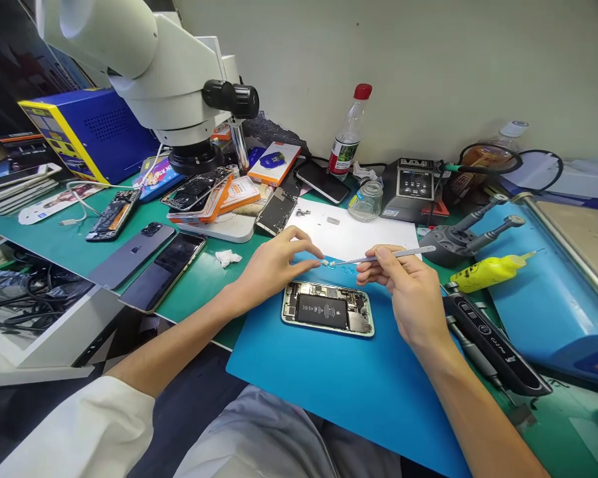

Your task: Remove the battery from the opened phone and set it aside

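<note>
An opened phone (327, 309), its battery and boards showing, lies on a blue mat (349, 385) in front of me. Just beyond it, my left hand (279, 260) pinches a tiny pale part (324, 263) between thumb and forefinger. My right hand (403, 285) is closed round metal tweezers (379, 257), whose tips meet that small part. Both hands hover over the mat's far edge, next to a white sheet (353, 232) with small parts on it.
A microscope (169, 73) stands at the back left over stacked phones and boxes. Two phones (147, 262) lie face down at the left. A glass jar (365, 200), a bottle (347, 133), a soldering station (412, 187), a yellow squeeze bottle (488, 272) and a black tool (493, 345) are at the right.
</note>
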Motion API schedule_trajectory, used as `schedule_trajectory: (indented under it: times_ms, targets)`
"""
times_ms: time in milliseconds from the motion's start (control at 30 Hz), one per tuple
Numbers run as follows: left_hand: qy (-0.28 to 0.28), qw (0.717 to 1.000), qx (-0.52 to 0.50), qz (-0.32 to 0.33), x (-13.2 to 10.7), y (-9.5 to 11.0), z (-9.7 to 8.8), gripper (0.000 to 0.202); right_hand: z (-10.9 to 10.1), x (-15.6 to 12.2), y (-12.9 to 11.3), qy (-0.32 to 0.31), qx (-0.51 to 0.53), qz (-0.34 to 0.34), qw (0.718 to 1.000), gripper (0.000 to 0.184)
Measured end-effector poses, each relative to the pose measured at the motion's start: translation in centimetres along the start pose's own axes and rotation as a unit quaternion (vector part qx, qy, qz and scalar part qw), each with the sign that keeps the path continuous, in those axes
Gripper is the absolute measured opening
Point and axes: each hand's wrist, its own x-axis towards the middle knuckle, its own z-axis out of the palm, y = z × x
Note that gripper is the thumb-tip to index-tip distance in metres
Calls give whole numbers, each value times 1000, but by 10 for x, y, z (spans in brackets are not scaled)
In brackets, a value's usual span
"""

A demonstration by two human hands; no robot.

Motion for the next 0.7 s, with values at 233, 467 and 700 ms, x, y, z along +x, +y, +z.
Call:
schedule_trajectory:
  times_ms: [233,467,700]
  targets:
    - [10,999,15,33,-4,0,2,14,5,-1,-3,-22,-1,6,1000,31]
    - [2,999,16,38,-7,3,3,15,7,-2,-3,-32,1,5,999,31]
    - [5,999,22,39,-7,4,1,13,10,-3,-2,-32,10,5,999,31]
